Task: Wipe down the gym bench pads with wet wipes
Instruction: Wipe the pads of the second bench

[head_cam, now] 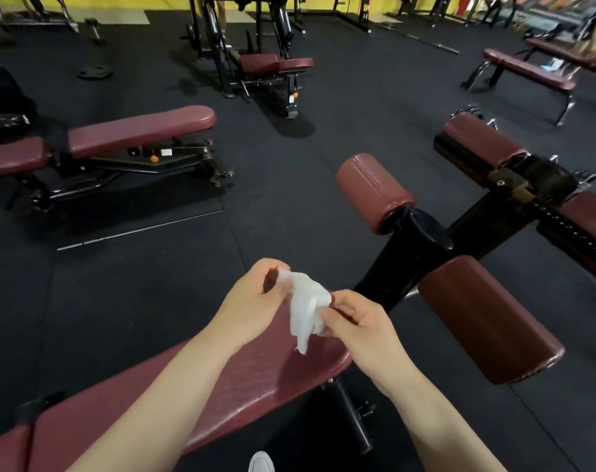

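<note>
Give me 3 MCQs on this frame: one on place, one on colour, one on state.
1. Where is the crumpled white wet wipe?
A. on the floor
B. held between both hands above the near maroon padded bench
C. draped on a roller pad

2. What colour are the cylindrical roller pads?
A. maroon
B. blue
C. grey

3. What is the left hand doing?
A. resting flat on the bench
B. hanging idle
C. pinching the wipe

Answers: 1 B, the wipe hangs between the left hand and the right hand over the bench end. 2 A, same maroon vinyl as the bench. 3 C, its fingers curl round the wipe's top edge.
</note>
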Tool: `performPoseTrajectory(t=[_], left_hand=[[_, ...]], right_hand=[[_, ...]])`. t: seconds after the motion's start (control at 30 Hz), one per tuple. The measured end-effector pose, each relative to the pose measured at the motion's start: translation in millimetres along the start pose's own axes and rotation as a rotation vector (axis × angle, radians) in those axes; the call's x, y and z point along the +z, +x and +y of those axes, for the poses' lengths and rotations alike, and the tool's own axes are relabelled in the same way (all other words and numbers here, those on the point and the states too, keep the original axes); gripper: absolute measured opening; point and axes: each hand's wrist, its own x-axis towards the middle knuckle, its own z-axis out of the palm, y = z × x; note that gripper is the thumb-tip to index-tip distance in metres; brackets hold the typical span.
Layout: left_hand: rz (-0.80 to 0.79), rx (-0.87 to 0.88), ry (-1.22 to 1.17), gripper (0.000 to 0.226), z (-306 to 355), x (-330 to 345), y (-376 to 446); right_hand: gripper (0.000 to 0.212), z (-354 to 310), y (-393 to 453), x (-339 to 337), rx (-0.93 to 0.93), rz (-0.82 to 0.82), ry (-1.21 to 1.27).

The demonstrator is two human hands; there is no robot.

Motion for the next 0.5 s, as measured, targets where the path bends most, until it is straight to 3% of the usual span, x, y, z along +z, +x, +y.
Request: performPoseTrajectory(t=[0.13, 0.23, 0.3, 0.4, 0.5], left_hand=[[-0.041, 0.127, 0.135, 0.042, -0.5, 5.4, -8.6], [-0.255, 0.181, -0.011, 0.022, 3.4, 13.0, -14.6], [-0.301, 0.147, -0.073, 0.007, 2.2, 15.7, -13.2], [-0.261, 0.139, -0.033, 0.017, -2.1, 13.2, -7.0], [-0.336, 0.136, -0.003, 0.020, -1.5, 6.6, -1.7]], right_hand=[[0.018, -4.0, 0.2, 2.7, 0.079, 0.083, 0.014], [0.017, -5.6, -1.3, -0.8, 0.106, 0.104, -0.011], [0.017, -6.8, -2.4, -6.6, 0.112, 0.125, -0.060], [0.018, -7.3, -1.5, -18.9, 0.160, 0.181, -0.120], [0.020, -2.7, 0.8, -29.9, 0.258, 0.196, -0.022]])
